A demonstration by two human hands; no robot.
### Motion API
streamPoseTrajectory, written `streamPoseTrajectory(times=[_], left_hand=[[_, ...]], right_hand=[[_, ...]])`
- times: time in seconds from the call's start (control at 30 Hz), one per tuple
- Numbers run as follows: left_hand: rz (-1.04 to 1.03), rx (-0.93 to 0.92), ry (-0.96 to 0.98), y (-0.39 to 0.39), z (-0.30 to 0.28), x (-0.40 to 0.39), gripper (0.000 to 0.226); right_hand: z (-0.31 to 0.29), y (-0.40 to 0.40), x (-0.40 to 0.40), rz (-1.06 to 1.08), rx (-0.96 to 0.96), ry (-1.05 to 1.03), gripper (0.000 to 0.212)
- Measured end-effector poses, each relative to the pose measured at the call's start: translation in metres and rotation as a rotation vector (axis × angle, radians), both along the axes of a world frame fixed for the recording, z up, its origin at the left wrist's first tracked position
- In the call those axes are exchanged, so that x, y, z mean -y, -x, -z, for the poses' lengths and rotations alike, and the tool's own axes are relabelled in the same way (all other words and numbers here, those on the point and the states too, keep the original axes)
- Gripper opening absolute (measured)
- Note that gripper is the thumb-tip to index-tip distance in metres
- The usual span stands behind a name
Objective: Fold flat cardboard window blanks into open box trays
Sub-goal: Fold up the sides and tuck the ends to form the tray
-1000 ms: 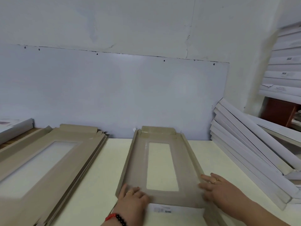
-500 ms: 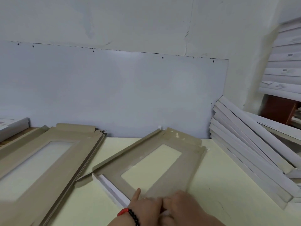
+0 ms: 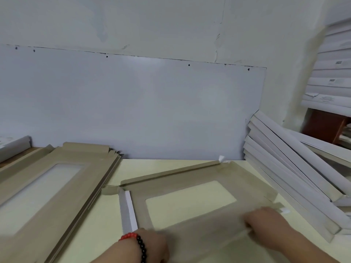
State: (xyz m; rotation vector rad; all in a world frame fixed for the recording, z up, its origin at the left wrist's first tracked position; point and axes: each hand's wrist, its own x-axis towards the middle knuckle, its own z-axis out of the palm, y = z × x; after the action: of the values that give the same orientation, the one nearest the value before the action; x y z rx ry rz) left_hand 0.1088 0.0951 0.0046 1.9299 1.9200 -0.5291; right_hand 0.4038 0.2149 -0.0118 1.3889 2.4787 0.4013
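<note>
At the near edge of the pale yellow table (image 3: 106, 215) I see the brown cardboard window blank (image 3: 245, 184) lying askew, its far long flap raised and a white end flap standing at its left end. My left hand (image 3: 153, 245) rests on its near left corner; blur hides the fingers, so I cannot tell its grip. My right hand (image 3: 266, 223) curls its fingers over the near long flap. A stack of flat brown window blanks (image 3: 62, 179) sits at the left edge, and leaning white folded trays (image 3: 296, 168) at the right.

Blank (image 3: 190, 188) mid-table; blank stack (image 3: 57, 186) left; box stack (image 3: 296, 168) right.
</note>
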Motion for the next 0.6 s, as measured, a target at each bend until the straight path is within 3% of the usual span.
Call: streamPoseTrajectory(times=[0.07, 0.13, 0.2, 0.3, 0.43, 0.6], left_hand=[[0.087, -0.033, -0.019, 0.003, -0.002, -0.001, 0.038], [0.200, -0.134, -0.086, 0.005, 0.001, -0.006, 0.038], [0.240, -0.163, -0.212, 0.003, 0.010, -0.009, 0.042], [0.235, -0.099, -0.439, -0.003, 0.017, -0.011, 0.056], [0.266, 0.013, -0.557, -0.024, 0.016, -0.014, 0.070], [0.331, 0.093, -0.669, -0.059, 0.019, -0.008, 0.055]], right_hand=[[0.000, -0.011, 0.005, 0.063, -0.019, 0.039, 0.014], [-0.006, -0.019, 0.010, 0.074, 0.014, 0.068, 0.004], [-0.008, -0.023, 0.015, 0.086, 0.036, 0.104, 0.029], [-0.013, -0.013, 0.023, 0.072, 0.048, 0.181, 0.038], [-0.011, 0.021, 0.035, 0.058, -0.030, 0.281, 0.031], [0.009, 0.081, 0.053, 0.063, -0.232, 0.254, 0.041]])
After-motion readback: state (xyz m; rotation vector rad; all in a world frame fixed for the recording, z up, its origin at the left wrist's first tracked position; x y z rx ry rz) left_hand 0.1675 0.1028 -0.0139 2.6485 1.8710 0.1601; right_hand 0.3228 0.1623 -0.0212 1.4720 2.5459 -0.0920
